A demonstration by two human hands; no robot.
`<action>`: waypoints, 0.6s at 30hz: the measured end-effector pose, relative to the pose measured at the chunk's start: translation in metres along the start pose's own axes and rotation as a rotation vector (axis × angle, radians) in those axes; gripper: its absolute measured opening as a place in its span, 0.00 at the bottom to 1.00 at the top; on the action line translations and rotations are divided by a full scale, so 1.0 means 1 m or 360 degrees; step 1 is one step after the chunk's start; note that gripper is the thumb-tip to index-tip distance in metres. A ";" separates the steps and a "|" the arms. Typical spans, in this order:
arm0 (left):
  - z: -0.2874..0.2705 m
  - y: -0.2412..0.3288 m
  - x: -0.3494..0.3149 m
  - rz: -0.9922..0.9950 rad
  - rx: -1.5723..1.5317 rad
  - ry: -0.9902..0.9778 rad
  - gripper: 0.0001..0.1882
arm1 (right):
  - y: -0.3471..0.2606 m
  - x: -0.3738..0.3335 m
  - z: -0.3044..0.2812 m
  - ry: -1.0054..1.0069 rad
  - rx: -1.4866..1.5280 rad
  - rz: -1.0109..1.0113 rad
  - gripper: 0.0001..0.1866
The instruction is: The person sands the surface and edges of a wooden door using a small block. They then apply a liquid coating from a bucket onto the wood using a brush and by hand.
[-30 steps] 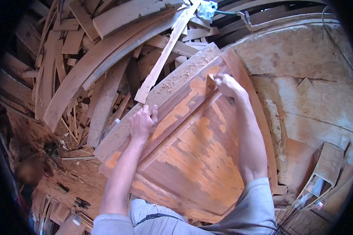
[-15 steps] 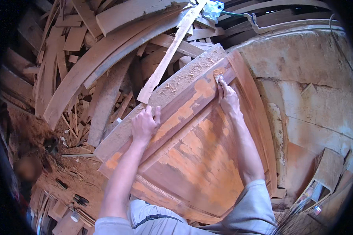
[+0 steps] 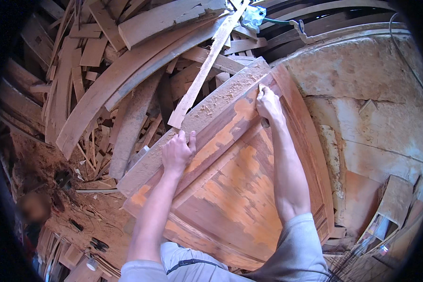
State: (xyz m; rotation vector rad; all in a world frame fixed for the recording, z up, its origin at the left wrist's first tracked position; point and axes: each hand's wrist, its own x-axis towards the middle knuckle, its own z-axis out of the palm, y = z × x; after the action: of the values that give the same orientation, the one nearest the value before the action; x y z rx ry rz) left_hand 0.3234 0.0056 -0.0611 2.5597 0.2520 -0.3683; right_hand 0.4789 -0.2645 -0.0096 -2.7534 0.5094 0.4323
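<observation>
The right hand [image 3: 269, 106] pinches a small, pale, flat scraper [image 3: 262, 87] against the reddish-brown wooden panel [image 3: 201, 203] beside heaped brown wood offcuts [image 3: 93, 51], apparently smoothing patchy orange filler [image 3: 244, 110], the left hand [image 3: 177, 154] resting near the panel's far edge, grip unclear, and the next stroke likely calls for even pressure.

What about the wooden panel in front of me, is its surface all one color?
No, orange patches cover parts of the wooden panel, while other parts show brown.
</observation>
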 end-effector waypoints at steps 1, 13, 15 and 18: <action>0.003 -0.003 0.000 -0.0010 0.0018 0.0029 0.27 | -0.004 -0.001 0.002 -0.0067 0.0031 -0.0029 0.21; 0.003 -0.019 -0.005 -0.0004 -0.0059 -0.0014 0.29 | 0.088 -0.185 -0.042 -0.0615 0.1322 0.0212 0.23; 0.003 -0.012 -0.001 -0.0013 0.0011 -0.0011 0.30 | 0.131 -0.267 -0.024 -0.0508 0.1831 0.0525 0.23; -0.007 0.000 0.000 0.0064 0.0058 0.0068 0.31 | 0.188 -0.415 0.025 -0.0373 0.2677 0.0825 0.22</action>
State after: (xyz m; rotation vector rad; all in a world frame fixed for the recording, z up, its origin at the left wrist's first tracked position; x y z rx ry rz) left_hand 0.3253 0.0091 -0.0551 2.6067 0.2106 -0.3062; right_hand 0.0300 -0.3006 0.0648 -0.9432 0.9154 0.2106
